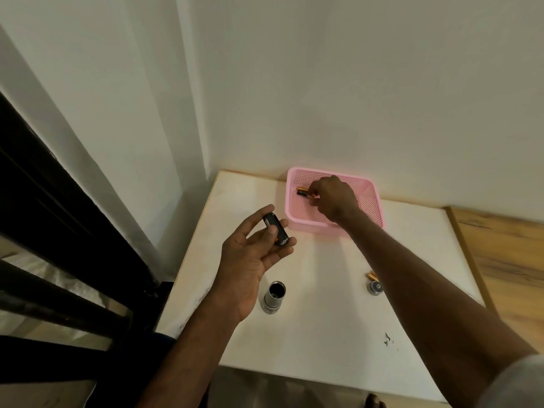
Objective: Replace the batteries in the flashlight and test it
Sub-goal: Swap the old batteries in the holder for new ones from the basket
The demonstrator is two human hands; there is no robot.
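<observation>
Battery (302,191) half-hidden under right hand (332,198).

A white bench (323,334) stands in the corner of a pale wall (353,83), a pink mesh basket (373,205) at its far edge. Black bars (59,201) run along the left, a wood-grain surface (506,254) adjoins on the right, and a dark scuff (388,338) marks the benchtop.
</observation>
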